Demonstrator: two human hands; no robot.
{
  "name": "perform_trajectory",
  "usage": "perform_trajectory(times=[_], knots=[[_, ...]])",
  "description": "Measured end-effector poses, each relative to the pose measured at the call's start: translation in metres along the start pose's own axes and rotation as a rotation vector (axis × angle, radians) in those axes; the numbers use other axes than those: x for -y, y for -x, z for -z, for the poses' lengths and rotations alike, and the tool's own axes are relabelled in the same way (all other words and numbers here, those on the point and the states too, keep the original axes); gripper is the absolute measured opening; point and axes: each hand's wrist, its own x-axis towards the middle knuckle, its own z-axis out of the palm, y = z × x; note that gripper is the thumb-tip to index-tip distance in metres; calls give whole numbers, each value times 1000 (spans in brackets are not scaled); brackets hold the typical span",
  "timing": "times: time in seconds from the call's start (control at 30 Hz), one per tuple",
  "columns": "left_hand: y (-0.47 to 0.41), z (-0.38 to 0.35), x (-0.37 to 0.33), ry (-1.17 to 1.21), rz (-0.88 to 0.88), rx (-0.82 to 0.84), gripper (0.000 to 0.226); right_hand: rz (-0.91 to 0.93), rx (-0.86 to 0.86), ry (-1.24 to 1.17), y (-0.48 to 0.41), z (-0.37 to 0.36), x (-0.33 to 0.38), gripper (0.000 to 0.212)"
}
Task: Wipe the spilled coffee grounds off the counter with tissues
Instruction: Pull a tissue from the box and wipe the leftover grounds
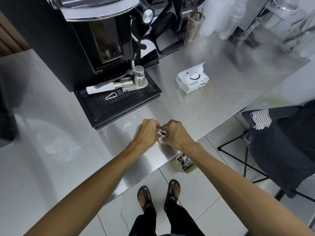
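One counter [213,103] carries one coffee machine [68,48], one grinder [163,23], one metal cup [194,26] and one tissue pack [192,80], with one left hand [147,132], one right hand [177,133], one stained tissue [162,133] and one bin [183,165] near.

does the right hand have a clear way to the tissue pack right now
Probably yes: only bare counter lies between the right hand and the tissue pack. But it grips the soiled tissue with the left hand, so it would need to let go first.

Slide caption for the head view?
Left hand and right hand pinch a stained tissue above the counter edge, bin below.
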Motion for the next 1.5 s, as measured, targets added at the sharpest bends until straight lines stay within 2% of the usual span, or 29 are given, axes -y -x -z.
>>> perform_trajectory(times=[0.1,0.27,0.43,0.57,0.7,0.87,1.17,1.5], knots=[[0,0,-1,8,9,15,12,19,-22,-9,-1,-2,-1,14],[0,3,-4,18,47,44,7,23,-51,28,-2,-5,0,15],[0,8,-6,65,89,99,19,-7,-33,60,-4,-4,1,18],[-1,14,-5,36,70,149,9,-9,-24,62,-3,-2,2,19],[-3,17,-2,2,55,131,15,20,-36,76,-3,-4,2,13],[-1,13,-4,-47,35,80,7,30,-47,98,-3,-5,1,9],[-1,13,-8,-101,36,60,7,21,-53,100,-3,-8,-1,18],[1,19,-14,-192,47,46,17,28,-65,99,-1,-6,1,16]])
